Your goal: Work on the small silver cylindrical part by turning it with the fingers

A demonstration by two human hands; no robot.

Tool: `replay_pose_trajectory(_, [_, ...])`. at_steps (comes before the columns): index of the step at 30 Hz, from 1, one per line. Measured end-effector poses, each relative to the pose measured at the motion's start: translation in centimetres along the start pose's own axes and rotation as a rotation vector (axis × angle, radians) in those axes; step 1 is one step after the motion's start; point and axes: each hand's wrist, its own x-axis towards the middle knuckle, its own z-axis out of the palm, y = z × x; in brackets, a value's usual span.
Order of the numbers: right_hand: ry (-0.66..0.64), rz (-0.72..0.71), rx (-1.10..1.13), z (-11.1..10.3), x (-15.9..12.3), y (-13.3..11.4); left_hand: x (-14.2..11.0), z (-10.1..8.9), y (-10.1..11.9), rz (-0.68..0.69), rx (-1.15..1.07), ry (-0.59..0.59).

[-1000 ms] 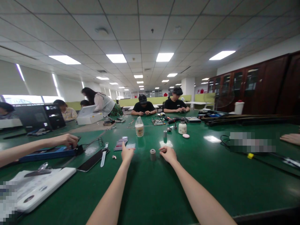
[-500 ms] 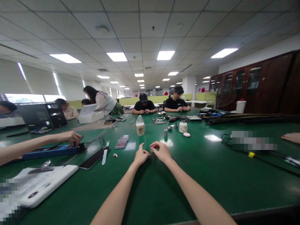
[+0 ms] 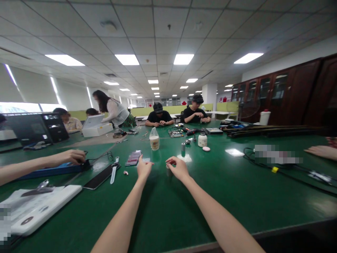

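Clipboard: papers [image 3: 19, 207] under a metal clip [image 3: 43, 184], beside a white slab-shaped board [image 3: 58, 205]; far left of the white cup in a clear plastic bag [image 3: 154, 143], camera side.
Neighbour's hand: another person's hand [image 3: 75, 157] over the end of a long blue tray-like object [image 3: 54, 171], well left of cup.
Phone-like slab: flat, black, glossy [image 3: 98, 178], left of cup, camera side.
Watch: pale-strapped wristwatch [image 3: 113, 173], end over the slab, left of cup.
Earbud-like piece: small, pinkish-white [image 3: 125, 173], left of cup, camera side.
Pinkish flat rectangle: striped [image 3: 133, 158], just left of cup, slightly camera side.
Left hand: [image 3: 144, 168] released, thumb and forefinger extended, camera side of cup, slightly left.
Cup: stands on the glossy green tabletop [image 3: 163, 214].
Metal cylinder: short, grey [image 3: 169, 172], upright, right of cup, camera side; partly covered by fingers.
Right hand: [image 3: 178, 168] thumb and forefinger bent at the cylinder's top; can't tell if gripping or only touching. Right of cup, camera side.
Second cylinder: slim grey metal [image 3: 183, 147], upright, right of cup.
Jar: rounded, white, patterned [image 3: 202, 140], right of cup; pale pink disc [image 3: 206, 149] just beside it.
Cable: black, yellow-tagged [image 3: 275, 170], far right of cup.
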Motion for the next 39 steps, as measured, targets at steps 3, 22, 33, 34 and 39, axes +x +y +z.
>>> replay_pose_trajectory(3, [-0.003,0.012,0.002,0.0,0.1,0.3,-1.2,2.0,-0.8,0.044,0.021,-0.249])
replay_pose_trajectory(22, [-0.010,0.064,-0.023,-0.1,0.3,0.6,-3.3,4.7,-1.2,0.271,0.148,-0.552])
replay_pose_trajectory(33, [-0.040,0.012,-0.002,-0.3,0.2,0.9,-3.1,4.8,-1.5,0.310,0.189,-0.561])
replay_pose_trajectory(34, [-0.031,0.014,-0.007,-0.3,0.2,0.8,-3.1,4.8,-1.5,0.314,0.198,-0.562])
replay_pose_trajectory(39, [-0.012,0.004,-0.024,-0.5,0.2,0.0,-3.0,4.8,-1.4,0.331,0.241,-0.560])
